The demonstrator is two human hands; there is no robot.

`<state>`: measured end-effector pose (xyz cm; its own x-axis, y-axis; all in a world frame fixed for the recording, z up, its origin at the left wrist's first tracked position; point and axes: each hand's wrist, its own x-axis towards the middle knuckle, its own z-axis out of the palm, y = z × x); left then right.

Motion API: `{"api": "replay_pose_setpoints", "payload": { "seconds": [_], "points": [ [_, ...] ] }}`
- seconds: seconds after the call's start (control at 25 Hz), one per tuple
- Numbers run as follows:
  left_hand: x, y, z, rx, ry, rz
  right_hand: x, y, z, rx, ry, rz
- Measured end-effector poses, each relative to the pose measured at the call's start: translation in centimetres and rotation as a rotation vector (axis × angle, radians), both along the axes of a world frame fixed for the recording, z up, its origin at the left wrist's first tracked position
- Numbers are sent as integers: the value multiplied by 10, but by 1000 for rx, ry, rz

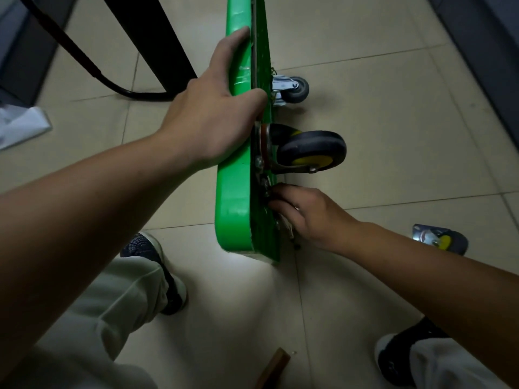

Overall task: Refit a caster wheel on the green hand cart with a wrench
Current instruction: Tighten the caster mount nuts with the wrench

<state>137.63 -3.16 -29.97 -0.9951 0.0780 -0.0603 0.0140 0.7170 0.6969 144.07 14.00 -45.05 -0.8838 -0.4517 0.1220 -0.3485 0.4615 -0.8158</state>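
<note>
Your left hand [213, 119] grips the upper edge of the green hand cart [234, 192]: the thumb lies on the near face and the fingers are wrapped over the rim. That holds the deck tipped up on its side, and its long axis runs straight away from you.

Your right hand [311, 214] is lower and closer to you. Its fingers are curled in against the underside of the deck. Something small and dark sits at the fingertips, and a pale bit shows under the palm. The view there is dim, so I cannot tell whether you hold the wrench or only a bolt.

Just beyond your right fingertips is the black caster with the yellow hub [311, 150], already mounted. Farther along the deck, past your left hand, is a small grey caster [295, 89].

The loose caster [442, 238] lies on the tiled floor [379, 122], out to the right of your right forearm and behind the wrist. Its mounting plate is turned toward the cart.

The bare corner of the deck is right at your right fingers. Your right hand is much the nearer one to the loose wheel, so the left can probably keep the cart steady while the right draws back and outward to fetch it.
</note>
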Motion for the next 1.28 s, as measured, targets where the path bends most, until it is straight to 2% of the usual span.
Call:
{"api": "replay_pose_setpoints", "payload": {
  "seconds": [0.08,0.24,0.32,0.4,0.48,0.56,0.68,0.76,0.84,0.88,1.0,1.08,1.12,1.2,1.28],
  "points": [
    [1,1,2,-18,-6,8,8,-1,13,17,-109,-21],
    [3,3,6,-97,-15,27,17,2,37,106,-181,-43],
    [3,3,7,-111,-13,27,23,-4,60,51,-422,-71],
    [3,3,8,-128,-14,23,26,-15,86,-123,-791,-140],
    [4,3,9,-131,-17,17,22,-22,108,-279,-1043,-215],
    [4,3,10,-137,-20,16,22,-23,119,-326,-1126,-257],
    [4,2,10,-126,-21,5,40,-13,109,-308,-1148,-377],
    [4,2,9,-116,-25,-6,57,1,79,-132,-963,-459],
    [2,3,7,-115,-26,-6,62,19,41,63,-614,-517],
    [2,3,7,-116,-28,-5,62,26,25,82,-445,-507],
    [2,3,6,-110,-32,-7,56,33,-1,25,-43,-217],
    [3,3,4,-91,-35,-13,53,34,-15,184,251,-84],
    [2,4,4,-77,-35,-12,50,33,-21,249,360,-102],
    [2,2,4,-55,-33,-15,47,29,-25,207,360,-211],
    [1,2,6,-30,-43,-17,43,23,-23,49,200,-254]
  ]
}}
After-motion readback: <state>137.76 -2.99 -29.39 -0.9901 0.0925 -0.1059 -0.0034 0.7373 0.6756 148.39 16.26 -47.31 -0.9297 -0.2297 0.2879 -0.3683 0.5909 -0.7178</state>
